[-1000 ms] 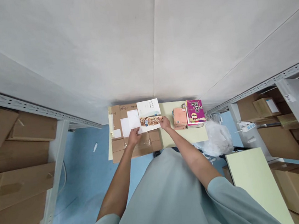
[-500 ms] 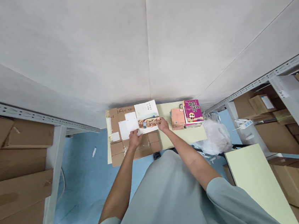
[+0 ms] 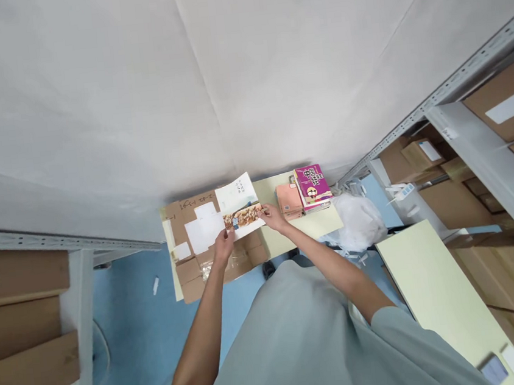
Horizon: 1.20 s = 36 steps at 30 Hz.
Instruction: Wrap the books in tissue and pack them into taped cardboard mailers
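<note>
A paperback book with a pale cover and a brown illustrated band faces up between my two hands. My left hand is closed on its lower left corner. On the opposite edge, low down, my right hand pinches the book. Beneath and left of it lies a flattened cardboard sheet with white paper patches and handwriting. To the right of my right hand sit a stack of small salmon-coloured booklets and a pile topped by a purple book.
A pale table bears everything, against a white wall. A bulging clear plastic bag is at its right end. A second pale tabletop stands nearer on the right. Shelves of cardboard boxes flank both sides.
The book has tilted slightly, its left side lower, and my left hand now grips its lower corner more closely. The whole view has rotated a little.
</note>
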Each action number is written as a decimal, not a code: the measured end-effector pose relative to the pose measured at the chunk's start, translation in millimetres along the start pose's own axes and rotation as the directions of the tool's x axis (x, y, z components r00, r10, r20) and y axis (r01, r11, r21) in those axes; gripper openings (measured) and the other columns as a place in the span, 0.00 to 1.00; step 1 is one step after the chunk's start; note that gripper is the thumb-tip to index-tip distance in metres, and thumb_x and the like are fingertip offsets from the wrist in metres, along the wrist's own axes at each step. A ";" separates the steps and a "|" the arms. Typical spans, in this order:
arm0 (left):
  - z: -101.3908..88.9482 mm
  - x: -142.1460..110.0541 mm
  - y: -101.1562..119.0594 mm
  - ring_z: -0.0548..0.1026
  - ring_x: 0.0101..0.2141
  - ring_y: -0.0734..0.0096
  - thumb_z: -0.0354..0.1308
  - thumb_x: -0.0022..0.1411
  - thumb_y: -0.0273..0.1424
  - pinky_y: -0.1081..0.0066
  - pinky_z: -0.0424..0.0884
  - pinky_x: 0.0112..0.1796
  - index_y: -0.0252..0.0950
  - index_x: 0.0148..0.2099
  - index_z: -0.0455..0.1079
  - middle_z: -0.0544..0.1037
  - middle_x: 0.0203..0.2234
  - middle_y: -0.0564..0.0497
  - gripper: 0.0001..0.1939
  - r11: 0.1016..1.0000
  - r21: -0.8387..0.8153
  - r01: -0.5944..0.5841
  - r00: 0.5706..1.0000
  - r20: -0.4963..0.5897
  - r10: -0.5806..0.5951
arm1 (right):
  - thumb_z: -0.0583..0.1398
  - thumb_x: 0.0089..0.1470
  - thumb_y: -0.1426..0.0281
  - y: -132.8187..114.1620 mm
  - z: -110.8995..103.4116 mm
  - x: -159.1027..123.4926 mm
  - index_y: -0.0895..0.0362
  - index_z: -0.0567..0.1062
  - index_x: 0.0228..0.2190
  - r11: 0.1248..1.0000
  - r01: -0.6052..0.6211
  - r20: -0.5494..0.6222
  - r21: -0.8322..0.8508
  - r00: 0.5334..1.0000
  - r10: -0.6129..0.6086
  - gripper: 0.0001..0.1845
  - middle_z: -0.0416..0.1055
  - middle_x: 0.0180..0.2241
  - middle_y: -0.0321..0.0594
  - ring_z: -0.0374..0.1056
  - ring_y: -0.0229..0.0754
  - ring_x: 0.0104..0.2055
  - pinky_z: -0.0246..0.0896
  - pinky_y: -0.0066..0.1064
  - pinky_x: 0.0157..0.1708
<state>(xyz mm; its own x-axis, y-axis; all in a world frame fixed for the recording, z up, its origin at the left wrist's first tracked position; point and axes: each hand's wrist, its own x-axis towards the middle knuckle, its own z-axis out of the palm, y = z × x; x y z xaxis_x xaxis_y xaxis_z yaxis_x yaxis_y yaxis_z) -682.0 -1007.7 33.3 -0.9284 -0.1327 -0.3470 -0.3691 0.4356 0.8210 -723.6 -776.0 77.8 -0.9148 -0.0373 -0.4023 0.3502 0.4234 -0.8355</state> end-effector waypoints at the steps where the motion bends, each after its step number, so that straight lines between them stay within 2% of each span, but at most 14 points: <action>1: 5.1 -0.9 7.3 0.77 0.46 0.49 0.51 0.62 0.64 0.58 0.73 0.49 0.36 0.43 0.76 0.83 0.40 0.41 0.35 0.999 -0.032 -0.014 1.000 0.016 0.015 | 0.64 0.65 0.59 6.0 -10.6 -9.9 0.53 0.76 0.52 0.999 -0.001 -0.013 0.035 1.000 0.001 0.17 0.83 0.42 0.41 0.79 0.47 0.48 0.75 0.35 0.48; 3: 20.7 -2.1 26.2 0.78 0.45 0.52 0.54 0.60 0.67 0.61 0.73 0.47 0.36 0.43 0.76 0.84 0.41 0.42 0.37 0.990 -0.135 -0.027 0.997 0.070 0.036 | 0.64 0.63 0.55 21.2 -37.1 -35.5 0.53 0.76 0.50 0.992 0.011 -0.063 0.129 0.998 -0.003 0.20 0.83 0.44 0.42 0.79 0.46 0.49 0.75 0.34 0.48; 5: 44.0 -3.6 51.0 0.78 0.42 0.55 0.61 0.54 0.68 0.63 0.72 0.44 0.37 0.40 0.76 0.84 0.38 0.44 0.36 0.965 -0.262 0.004 0.983 0.178 0.044 | 0.67 0.59 0.52 39.2 -68.5 -69.0 0.53 0.76 0.48 0.954 0.079 -0.134 0.289 0.990 -0.041 0.22 0.82 0.46 0.44 0.79 0.47 0.50 0.75 0.34 0.50; 6: 58.3 -5.2 65.2 0.78 0.40 0.56 0.65 0.51 0.67 0.64 0.72 0.42 0.38 0.39 0.76 0.83 0.37 0.45 0.36 0.950 -0.311 0.030 0.967 0.250 0.052 | 0.68 0.56 0.51 48.4 -84.7 -88.3 0.53 0.76 0.47 0.935 0.090 -0.176 0.342 0.984 -0.030 0.24 0.82 0.46 0.43 0.79 0.48 0.50 0.75 0.35 0.49; 8: 91.1 -11.9 95.2 0.77 0.37 0.58 0.69 0.49 0.66 0.64 0.71 0.40 0.38 0.37 0.75 0.83 0.34 0.46 0.35 0.932 -0.357 0.055 0.913 0.397 0.098 | 0.70 0.53 0.48 65.6 -115.8 -130.3 0.52 0.76 0.47 0.906 0.049 -0.259 0.420 0.963 0.068 0.27 0.83 0.43 0.43 0.80 0.50 0.47 0.76 0.36 0.46; 11: 144.3 -33.0 139.2 0.77 0.38 0.58 0.71 0.49 0.64 0.63 0.72 0.42 0.38 0.37 0.76 0.83 0.34 0.46 0.33 0.924 -0.382 0.026 0.797 0.565 0.212 | 0.71 0.52 0.46 86.8 -154.9 -196.7 0.50 0.76 0.47 0.869 0.017 -0.380 0.495 0.903 0.199 0.28 0.84 0.43 0.43 0.81 0.52 0.46 0.77 0.39 0.45; 14: 191.8 -65.5 176.4 0.79 0.40 0.58 0.73 0.49 0.61 0.62 0.73 0.44 0.38 0.37 0.77 0.83 0.35 0.46 0.32 0.925 -0.379 0.004 0.671 0.687 0.278 | 0.72 0.52 0.47 103.4 -182.8 -261.4 0.50 0.78 0.46 0.839 0.077 -0.507 0.538 0.824 0.250 0.27 0.84 0.44 0.44 0.81 0.53 0.45 0.77 0.42 0.45; 19: 249.1 -125.0 223.9 0.82 0.43 0.55 0.73 0.52 0.56 0.60 0.76 0.47 0.38 0.43 0.79 0.85 0.40 0.45 0.28 0.939 -0.342 -0.037 0.440 0.838 0.323 | 0.74 0.51 0.48 129.2 -207.0 -353.2 0.49 0.82 0.42 0.824 0.190 -0.694 0.534 0.655 0.298 0.24 0.85 0.45 0.44 0.81 0.53 0.46 0.77 0.41 0.45; 21: 269.9 -146.9 240.4 0.83 0.45 0.54 0.74 0.54 0.55 0.59 0.77 0.49 0.38 0.44 0.80 0.86 0.42 0.44 0.27 0.939 -0.336 -0.075 0.370 0.865 0.339 | 0.73 0.52 0.47 140.7 -213.8 -381.4 0.49 0.83 0.43 0.807 0.227 -0.730 0.545 0.603 0.323 0.25 0.85 0.46 0.44 0.81 0.53 0.46 0.77 0.41 0.45; 23: 293.5 -168.1 255.9 0.83 0.46 0.53 0.74 0.55 0.54 0.59 0.78 0.50 0.38 0.44 0.81 0.87 0.43 0.44 0.26 0.937 -0.333 -0.108 0.321 0.880 0.350 | 0.73 0.52 0.46 154.3 -222.9 -405.0 0.49 0.83 0.45 0.787 0.266 -0.753 0.556 0.563 0.342 0.26 0.85 0.46 0.45 0.81 0.53 0.46 0.78 0.41 0.44; 26: 336.2 -200.3 276.1 0.84 0.45 0.53 0.74 0.55 0.54 0.59 0.79 0.49 0.38 0.45 0.82 0.87 0.43 0.45 0.27 0.934 -0.322 -0.152 0.272 0.895 0.353 | 0.73 0.52 0.45 179.8 -244.4 -435.2 0.49 0.83 0.45 0.765 0.319 -0.781 0.559 0.513 0.357 0.27 0.85 0.45 0.45 0.81 0.52 0.45 0.78 0.41 0.43; 29: 386.5 -235.3 293.0 0.84 0.44 0.52 0.74 0.55 0.56 0.58 0.80 0.47 0.37 0.46 0.81 0.87 0.44 0.43 0.29 0.930 -0.308 -0.198 0.236 0.906 0.351 | 0.73 0.53 0.45 211.1 -275.4 -463.8 0.49 0.83 0.45 0.761 0.357 -0.807 0.541 0.474 0.351 0.26 0.85 0.46 0.45 0.81 0.52 0.46 0.78 0.40 0.43; 33: 456.5 -286.3 312.2 0.85 0.43 0.51 0.75 0.52 0.56 0.58 0.80 0.45 0.36 0.47 0.82 0.87 0.44 0.42 0.31 0.933 -0.295 -0.206 0.217 0.916 0.337 | 0.73 0.53 0.45 257.7 -321.8 -503.4 0.50 0.83 0.46 0.765 0.390 -0.840 0.513 0.411 0.354 0.27 0.85 0.46 0.45 0.82 0.51 0.45 0.78 0.40 0.43; 36: 501.0 -323.3 325.2 0.85 0.42 0.52 0.77 0.50 0.56 0.60 0.80 0.43 0.35 0.46 0.83 0.88 0.42 0.41 0.32 0.936 -0.288 -0.200 0.206 0.922 0.328 | 0.73 0.53 0.45 291.5 -352.9 -532.0 0.51 0.84 0.46 0.774 0.388 -0.855 0.501 0.361 0.372 0.28 0.85 0.46 0.46 0.82 0.51 0.43 0.78 0.39 0.41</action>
<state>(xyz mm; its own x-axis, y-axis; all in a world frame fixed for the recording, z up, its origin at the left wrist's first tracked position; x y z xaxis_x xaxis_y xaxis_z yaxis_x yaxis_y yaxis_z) -480.8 -377.1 185.3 -0.2729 0.9364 -0.2205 -0.1717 0.1781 0.9689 -206.0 -313.3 180.3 -0.3726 0.9179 -0.1363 0.0173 -0.1400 -0.9900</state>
